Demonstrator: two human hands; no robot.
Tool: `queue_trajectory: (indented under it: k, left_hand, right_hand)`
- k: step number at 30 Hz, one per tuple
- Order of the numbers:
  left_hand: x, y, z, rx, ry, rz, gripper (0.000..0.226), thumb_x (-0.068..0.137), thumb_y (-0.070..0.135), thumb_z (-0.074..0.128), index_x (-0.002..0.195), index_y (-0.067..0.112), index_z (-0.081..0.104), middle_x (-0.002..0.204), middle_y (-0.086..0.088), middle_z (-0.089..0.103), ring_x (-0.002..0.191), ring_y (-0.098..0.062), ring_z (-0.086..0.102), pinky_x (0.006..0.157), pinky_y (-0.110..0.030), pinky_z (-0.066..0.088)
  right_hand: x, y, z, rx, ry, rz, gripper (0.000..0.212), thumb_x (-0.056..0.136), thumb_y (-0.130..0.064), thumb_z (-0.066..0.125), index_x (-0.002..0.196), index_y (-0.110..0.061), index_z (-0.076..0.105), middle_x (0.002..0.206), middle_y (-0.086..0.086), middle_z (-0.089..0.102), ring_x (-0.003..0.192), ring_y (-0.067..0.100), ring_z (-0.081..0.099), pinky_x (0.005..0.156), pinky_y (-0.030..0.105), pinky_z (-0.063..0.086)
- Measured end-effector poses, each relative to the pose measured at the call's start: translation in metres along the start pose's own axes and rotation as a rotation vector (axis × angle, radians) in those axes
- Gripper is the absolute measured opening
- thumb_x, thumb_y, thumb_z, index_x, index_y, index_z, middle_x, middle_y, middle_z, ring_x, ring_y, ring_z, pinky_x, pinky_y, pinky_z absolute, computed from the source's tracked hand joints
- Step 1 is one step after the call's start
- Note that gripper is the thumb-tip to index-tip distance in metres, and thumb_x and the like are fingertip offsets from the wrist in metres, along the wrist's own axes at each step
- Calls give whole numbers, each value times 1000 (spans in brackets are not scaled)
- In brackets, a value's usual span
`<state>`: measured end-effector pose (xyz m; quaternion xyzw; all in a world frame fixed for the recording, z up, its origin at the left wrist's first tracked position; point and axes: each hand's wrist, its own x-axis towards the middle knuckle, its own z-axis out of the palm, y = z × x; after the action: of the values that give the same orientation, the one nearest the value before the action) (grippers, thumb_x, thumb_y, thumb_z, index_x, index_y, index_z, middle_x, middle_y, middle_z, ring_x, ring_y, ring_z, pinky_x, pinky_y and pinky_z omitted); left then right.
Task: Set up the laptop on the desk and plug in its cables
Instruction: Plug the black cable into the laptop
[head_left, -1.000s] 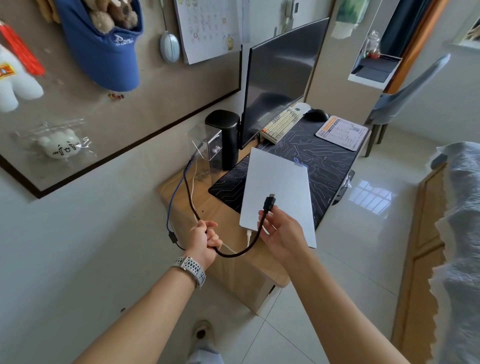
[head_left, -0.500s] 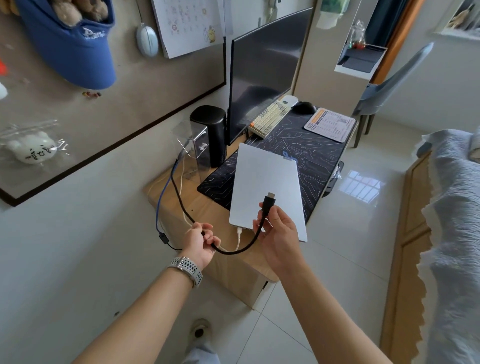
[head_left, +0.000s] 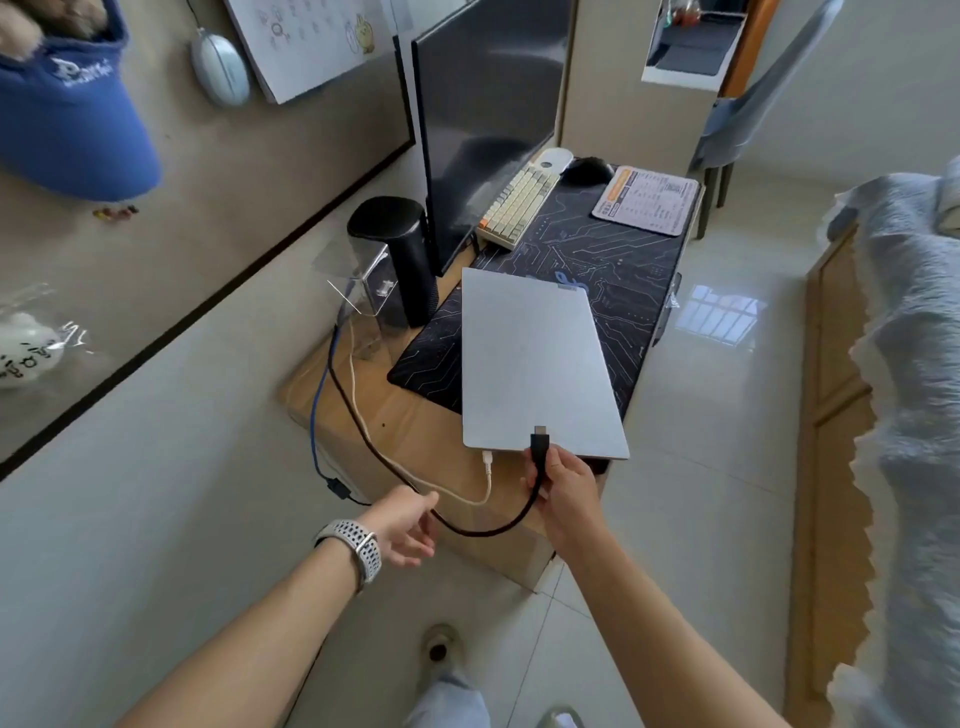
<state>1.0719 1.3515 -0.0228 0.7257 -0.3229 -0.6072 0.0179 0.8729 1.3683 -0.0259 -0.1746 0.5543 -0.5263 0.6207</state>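
left hand (head_left: 402, 525) released black cable (head_left: 483, 530); right hand (head_left: 563, 486) grips.

Right hand (head_left: 563, 486) pinches black cable (head_left: 488, 530) plug over closed laptop (head_left: 535, 364) — left hand (head_left: 405, 525) open.

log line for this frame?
laptop closed | white cable plugged | right hand holds black cable plug | left hand open

The cable (head_left: 358, 415) in the fingers (head_left: 558, 462) is black. Above the fingers, the laptop (head_left: 530, 358) is silver. It lies on a black mat (head_left: 613, 260) with thin white lines. Beside the fingers, a white cable (head_left: 485, 480) shows. The cap (head_left: 67, 119) looks blue.
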Motion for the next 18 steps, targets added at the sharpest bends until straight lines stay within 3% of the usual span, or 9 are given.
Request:
queue_trajectory:
  k: [2,4,10,14,18]
  left_hand:
    - [1,4,-4,225,-67,-33,47,101,38,42,68,7,58,65,-9,62,53,-17,58,56,-24,48]
    - [1,12,-3,296,-125,0,48,101,35,43,64,7,58,59,-7,60,48,-15,54,48,-20,42]
    - [20,48,-4,128,51,329,32,102,26,43,94,1,61,78,-10,63,64,-18,60,59,-26,53]
    - [35,67,-8,-32,96,324,24,101,25,45,107,5,57,102,-11,61,83,-22,64,62,-28,56]
    - [42,80,-3,-75,48,289,26,100,28,49,111,6,57,108,-12,64,87,-23,64,61,-30,56]
  right_hand:
    - [7,8,-1,-52,50,54,35,103,-16,38,82,-9,65,69,2,56,61,13,45,65,29,38]
    - [12,17,-1,-98,67,115,35,102,-14,38,79,-10,65,67,1,55,60,12,45,63,29,38]
    - [28,44,11,-249,74,207,35,101,-13,35,77,-11,59,64,2,51,59,13,45,60,27,39]
    - [32,54,14,-319,55,210,36,101,-15,35,72,-15,56,64,1,52,56,12,45,54,23,37]
    - [34,58,19,-320,62,160,40,100,-15,36,64,-17,53,64,1,53,58,13,44,56,26,33]
